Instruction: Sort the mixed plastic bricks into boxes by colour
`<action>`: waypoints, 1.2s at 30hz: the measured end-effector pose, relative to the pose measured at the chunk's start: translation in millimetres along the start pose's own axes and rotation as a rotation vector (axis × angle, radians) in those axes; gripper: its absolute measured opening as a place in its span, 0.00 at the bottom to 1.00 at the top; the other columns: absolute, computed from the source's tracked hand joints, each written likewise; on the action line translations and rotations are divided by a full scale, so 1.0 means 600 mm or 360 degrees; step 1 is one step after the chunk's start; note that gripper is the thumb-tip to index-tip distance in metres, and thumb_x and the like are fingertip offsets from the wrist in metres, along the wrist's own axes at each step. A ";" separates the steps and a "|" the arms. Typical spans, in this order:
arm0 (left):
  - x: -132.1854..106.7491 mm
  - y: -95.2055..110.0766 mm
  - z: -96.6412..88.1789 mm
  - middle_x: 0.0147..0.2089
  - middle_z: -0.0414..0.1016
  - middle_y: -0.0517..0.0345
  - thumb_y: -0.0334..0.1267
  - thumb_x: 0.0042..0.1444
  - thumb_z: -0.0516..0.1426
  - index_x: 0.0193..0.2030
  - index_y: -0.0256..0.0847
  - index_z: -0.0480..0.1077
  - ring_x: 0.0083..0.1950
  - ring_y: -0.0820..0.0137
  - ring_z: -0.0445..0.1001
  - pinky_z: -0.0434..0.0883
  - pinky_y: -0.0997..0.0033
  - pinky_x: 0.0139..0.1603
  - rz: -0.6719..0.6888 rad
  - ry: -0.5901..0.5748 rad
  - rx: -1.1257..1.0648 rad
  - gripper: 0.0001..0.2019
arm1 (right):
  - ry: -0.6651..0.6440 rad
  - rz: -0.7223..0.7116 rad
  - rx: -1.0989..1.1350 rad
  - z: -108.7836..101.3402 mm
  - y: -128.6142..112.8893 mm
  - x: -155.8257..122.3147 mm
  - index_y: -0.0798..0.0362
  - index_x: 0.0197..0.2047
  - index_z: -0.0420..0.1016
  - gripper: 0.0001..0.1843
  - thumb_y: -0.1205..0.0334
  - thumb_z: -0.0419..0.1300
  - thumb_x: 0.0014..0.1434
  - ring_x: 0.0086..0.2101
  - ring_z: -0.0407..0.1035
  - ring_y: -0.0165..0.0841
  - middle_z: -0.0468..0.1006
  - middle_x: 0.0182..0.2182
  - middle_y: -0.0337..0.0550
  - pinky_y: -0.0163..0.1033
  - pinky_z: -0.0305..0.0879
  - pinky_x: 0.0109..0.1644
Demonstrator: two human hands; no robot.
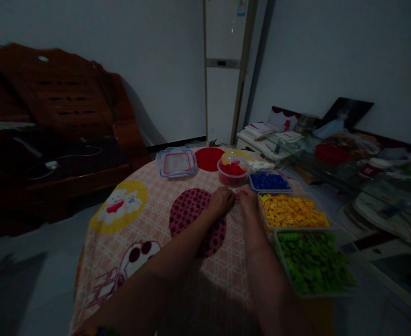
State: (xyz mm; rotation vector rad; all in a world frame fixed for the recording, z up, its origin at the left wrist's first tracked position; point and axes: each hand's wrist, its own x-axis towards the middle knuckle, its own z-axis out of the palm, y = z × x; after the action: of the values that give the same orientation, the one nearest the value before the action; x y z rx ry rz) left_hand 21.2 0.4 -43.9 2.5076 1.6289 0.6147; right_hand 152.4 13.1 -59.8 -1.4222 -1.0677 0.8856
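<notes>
My left hand (221, 199) and my right hand (247, 199) rest on the patterned tablecloth (149, 219), fingertips meeting in front of a round tub of red bricks (232, 171). Both hands have their fingers curled together; the dim light hides anything between them. To the right of my right hand lies a clear tray of yellow bricks (291, 211). Nearer me is a tray of green bricks (312, 261). A smaller tray of blue bricks (269, 181) sits behind the yellow one.
Stacked clear lids (176, 163), a red lid (209, 158) and a yellow lid (236, 154) lie at the table's far edge. A wooden bench (54, 126) stands left. A cluttered glass table (345, 158) stands right. A tall white appliance (224, 70) is behind.
</notes>
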 end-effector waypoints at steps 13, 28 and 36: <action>-0.002 -0.060 -0.036 0.47 0.79 0.46 0.40 0.68 0.48 0.45 0.37 0.78 0.49 0.64 0.76 0.70 0.66 0.54 -0.0499 0.0074 -0.0177 0.17 | -0.0137 0.0039 0.0094 0.001 -0.021 -0.020 0.53 0.25 0.72 0.10 0.56 0.58 0.50 0.17 0.67 0.28 0.74 0.18 0.36 0.31 0.66 0.21; -0.032 -0.096 -0.039 0.48 0.82 0.50 0.32 0.59 0.54 0.46 0.39 0.80 0.50 0.63 0.79 0.71 0.64 0.57 -0.0498 0.0090 -0.0559 0.14 | -0.0727 -0.0583 -0.0989 0.011 -0.047 -0.029 0.49 0.30 0.83 0.04 0.65 0.65 0.49 0.32 0.75 0.36 0.84 0.30 0.43 0.36 0.63 0.36; -0.035 -0.091 -0.050 0.41 0.84 0.53 0.37 0.60 0.56 0.42 0.40 0.81 0.41 0.65 0.79 0.71 0.69 0.44 -0.0446 -0.0125 -0.0650 0.12 | -0.0238 -0.0208 -0.0390 0.003 -0.046 -0.019 0.52 0.33 0.77 0.05 0.62 0.61 0.52 0.26 0.72 0.32 0.79 0.26 0.40 0.34 0.67 0.29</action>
State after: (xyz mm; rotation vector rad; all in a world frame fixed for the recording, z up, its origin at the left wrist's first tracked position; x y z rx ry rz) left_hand -44.1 0.8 -38.3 1.9524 1.5942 0.7180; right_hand 143.6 2.9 -33.0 -1.4834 -1.4048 0.7966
